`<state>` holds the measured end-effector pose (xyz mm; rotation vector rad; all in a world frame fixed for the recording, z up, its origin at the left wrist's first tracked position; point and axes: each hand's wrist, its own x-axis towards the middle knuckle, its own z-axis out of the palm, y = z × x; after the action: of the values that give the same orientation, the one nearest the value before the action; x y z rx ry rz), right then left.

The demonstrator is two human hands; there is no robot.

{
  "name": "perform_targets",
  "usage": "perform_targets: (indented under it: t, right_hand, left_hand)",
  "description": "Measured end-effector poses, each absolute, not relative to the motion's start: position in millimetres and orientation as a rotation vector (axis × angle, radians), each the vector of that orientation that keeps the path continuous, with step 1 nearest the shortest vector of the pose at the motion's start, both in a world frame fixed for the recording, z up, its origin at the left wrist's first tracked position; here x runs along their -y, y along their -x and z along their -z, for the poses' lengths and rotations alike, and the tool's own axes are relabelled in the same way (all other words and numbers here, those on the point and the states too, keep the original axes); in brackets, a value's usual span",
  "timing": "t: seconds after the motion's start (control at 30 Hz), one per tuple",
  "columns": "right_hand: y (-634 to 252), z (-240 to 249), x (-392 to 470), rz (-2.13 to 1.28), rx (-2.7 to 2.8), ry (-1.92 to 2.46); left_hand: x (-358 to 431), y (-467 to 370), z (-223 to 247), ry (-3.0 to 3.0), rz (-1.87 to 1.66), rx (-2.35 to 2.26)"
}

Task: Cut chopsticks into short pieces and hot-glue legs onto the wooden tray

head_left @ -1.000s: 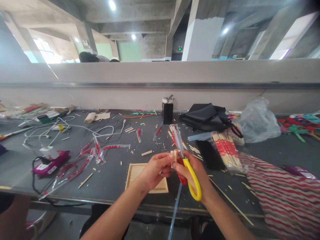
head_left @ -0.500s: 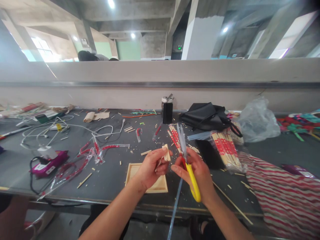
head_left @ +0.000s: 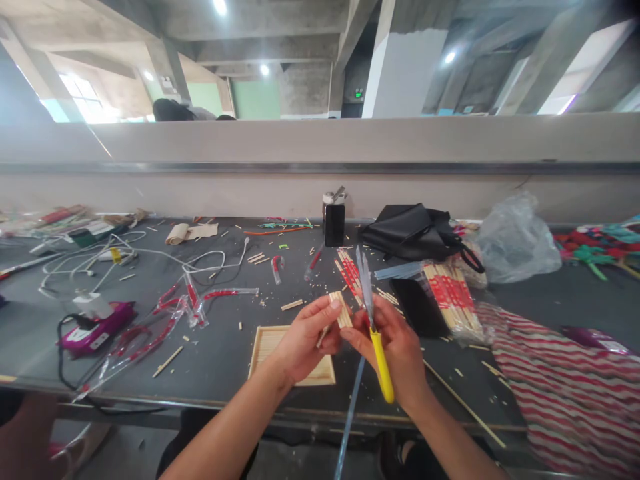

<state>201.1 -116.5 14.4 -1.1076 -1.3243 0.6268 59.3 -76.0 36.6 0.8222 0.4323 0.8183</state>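
Observation:
My left hand (head_left: 314, 331) is closed on a few short wooden sticks (head_left: 340, 309), pinched side by side under the thumb. Against it, my right hand (head_left: 395, 333) grips a pair of scissors (head_left: 381, 363) with yellow handles, blades pointing up and away from me. The right fingertips touch the near end of the sticks. Below the left hand lies a flat wooden stick panel (head_left: 267, 347) with a raised rim, partly covered by that hand and wrist. A translucent bluish strip (head_left: 351, 413) runs from under the right hand over the table's front edge.
Bundled sticks in red wrapping (head_left: 453, 297) lie right, beside a dark phone (head_left: 419, 307) and striped cloth (head_left: 565, 387). A black bag (head_left: 413, 231) and a dark-fronted canister (head_left: 335, 223) stand behind. On the left are white cables (head_left: 135, 248), a purple power strip (head_left: 107, 328) and red-filled plastic tubes (head_left: 187, 303).
The short sticks have turned and shifted slightly right, and the right fingertips now reach them. The scissors have rotated a little in my right hand.

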Motion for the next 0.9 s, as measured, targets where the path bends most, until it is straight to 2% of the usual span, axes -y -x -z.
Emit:
perform_targets:
  t: [0.9]
  right_hand:
    - [-203.8,-1.8,110.8,-0.544,1.401,1.218]
  left_hand:
    - [72.2,-58.8,-36.1,-0.825,-0.828,-0.634]
